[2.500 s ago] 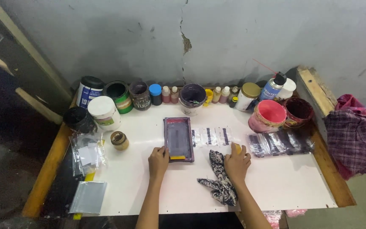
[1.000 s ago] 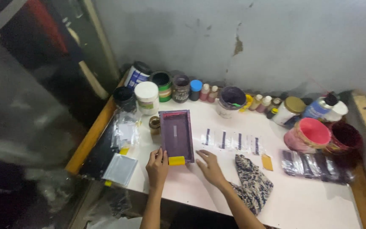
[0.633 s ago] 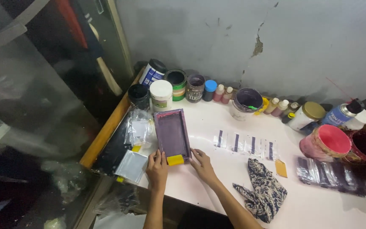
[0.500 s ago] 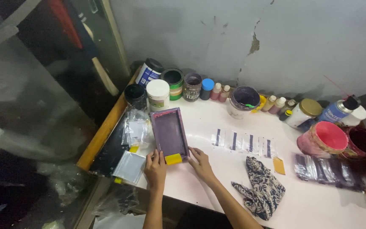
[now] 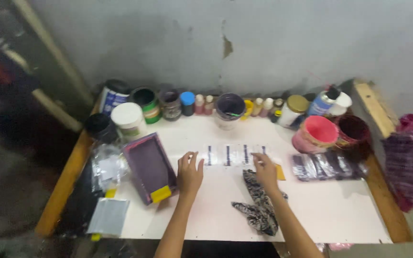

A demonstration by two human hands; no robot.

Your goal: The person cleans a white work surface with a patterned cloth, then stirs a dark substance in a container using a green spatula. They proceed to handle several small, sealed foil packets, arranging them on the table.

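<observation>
My left hand (image 5: 189,173) lies flat on the white table (image 5: 321,210), fingers spread, just right of a purple framed screen (image 5: 149,167) with a yellow tab. It touches the left end of a row of small clear strips with dark marks (image 5: 235,155). My right hand (image 5: 266,170) rests at the right end of that row, fingers curled loosely, holding nothing that I can see. A patterned black-and-white cloth (image 5: 259,203) lies under my right wrist. A small yellow piece (image 5: 280,172) sits just right of my right hand.
Paint tubs, jars and small bottles line the back edge (image 5: 225,107). A pink tub (image 5: 315,134) and a dark red tub (image 5: 353,130) stand at the right, with dark packets (image 5: 326,166) in front. Plastic bags (image 5: 107,167) lie at the left. Checked fabric (image 5: 409,167) hangs off the right.
Both hands left the purple screen's near end and moved right to the row of strips. The screen now lies tilted at the left. The view swung back right.
</observation>
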